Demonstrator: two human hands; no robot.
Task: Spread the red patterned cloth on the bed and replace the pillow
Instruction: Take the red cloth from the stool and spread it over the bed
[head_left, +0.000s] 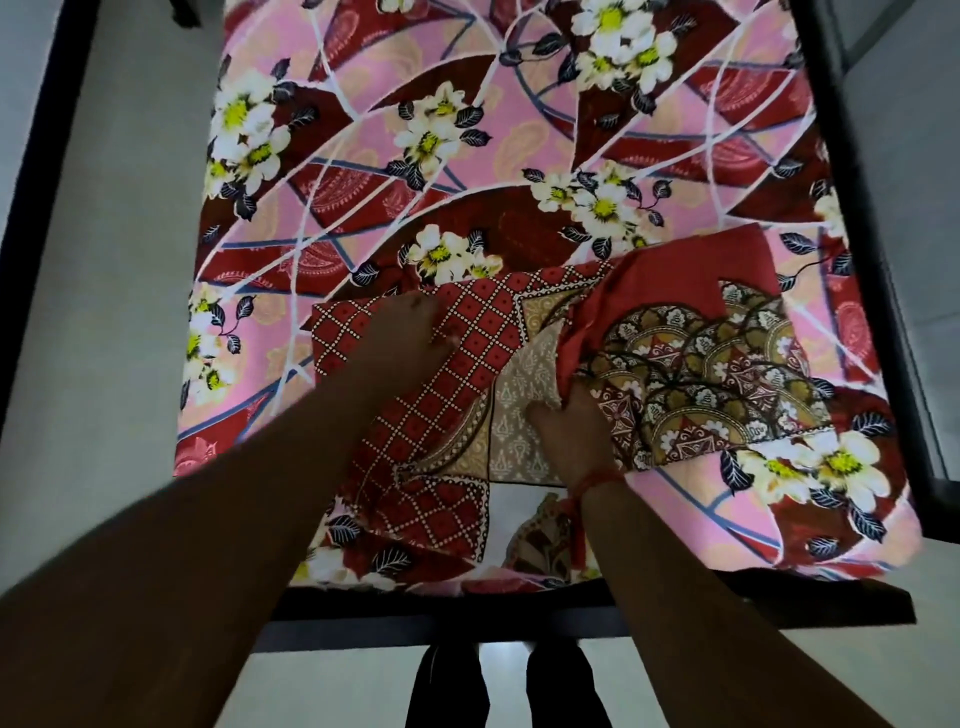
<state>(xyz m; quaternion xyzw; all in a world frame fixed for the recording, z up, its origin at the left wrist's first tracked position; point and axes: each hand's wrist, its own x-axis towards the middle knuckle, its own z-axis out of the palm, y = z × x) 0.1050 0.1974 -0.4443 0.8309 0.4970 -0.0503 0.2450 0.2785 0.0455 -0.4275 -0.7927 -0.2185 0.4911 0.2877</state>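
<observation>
The red patterned cloth is lying bunched, partly folded, on the floral bedsheet. The left hand is pressing flat; the right hand is pinching a fold.

Red patterned cloth bunched, part-folded at near end of bed; diamond and fan motifs showing
</observation>
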